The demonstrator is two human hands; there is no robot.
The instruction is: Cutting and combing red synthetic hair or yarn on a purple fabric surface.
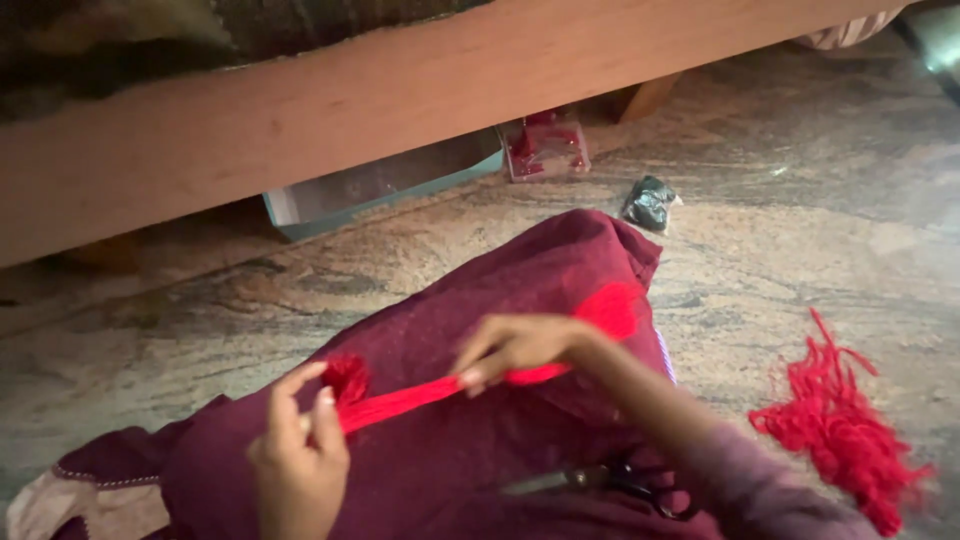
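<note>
yarn (420, 398) stretched between left hand (298, 450) and right hand (515, 345), over cloth (480, 450) | scissors (610, 482) laid on cloth, below right hand | yarn pile (840, 430) on floor (800, 200), right of cloth | box (546, 148) and tray (370, 185) set behind cloth, under beam (300, 110) | bag (650, 203) right of box

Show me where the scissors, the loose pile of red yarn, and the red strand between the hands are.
scissors (610, 480), head view, on the pivot where blades meet handles.
loose pile of red yarn (840, 430), head view, on the middle of the heap.
red strand (400, 402), head view, on its stretched middle between the hands.
</note>
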